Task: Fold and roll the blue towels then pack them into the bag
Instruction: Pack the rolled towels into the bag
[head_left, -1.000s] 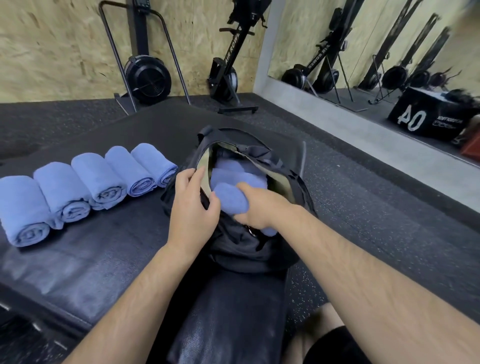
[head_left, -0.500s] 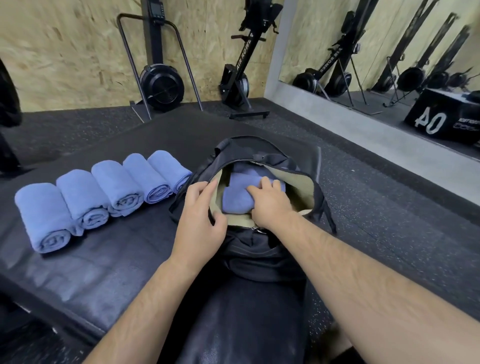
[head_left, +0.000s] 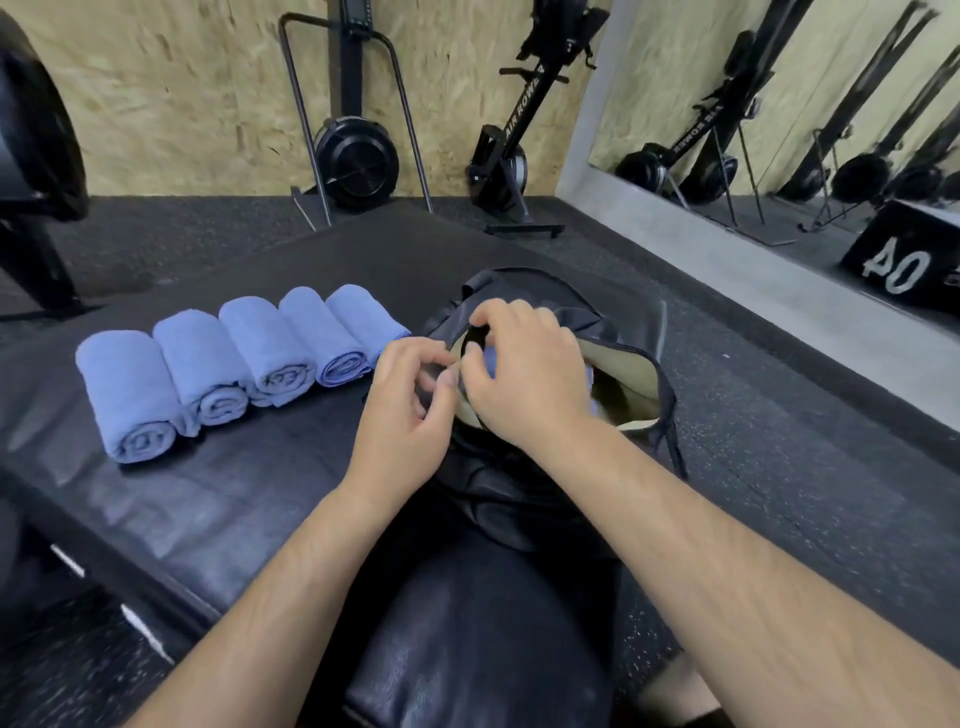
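- At the left rim of the bag (head_left: 623, 332), both hands meet; half a second ago only one was there.
- left hand (head_left: 410, 405): fingers curled, pinching the black rim fabric on the near-left side of the opening. Same grip as in the earlier frame, shifted slightly toward the other hand.
- right hand (head_left: 530, 379): has come up out of the opening, where it was pressing flat on a towel. Now thumb and forefinger are curled round the black rim edge, just beside the left fingertips, nearly touching them.
- packed towel (head_left: 489, 361): lies inside the bag, against the tan lining. Only slivers of blue show past the right hand; before, most of its top was in view.
- Bag mouth is open, its right half showing bare lining. The bag sits on the padded bench (head_left: 234, 499), as before.
- rolled towels (head_left: 244, 364): five, side by side in a row on the bench, left of the bag, ends toward the camera. The nearest-right roll lies just beside the bag. Count and order unchanged.
- Background: rowing machine (head_left: 511, 140) against the wood-panel wall, mirror (head_left: 779, 104) at right, black box (head_left: 898, 260) marked 40.
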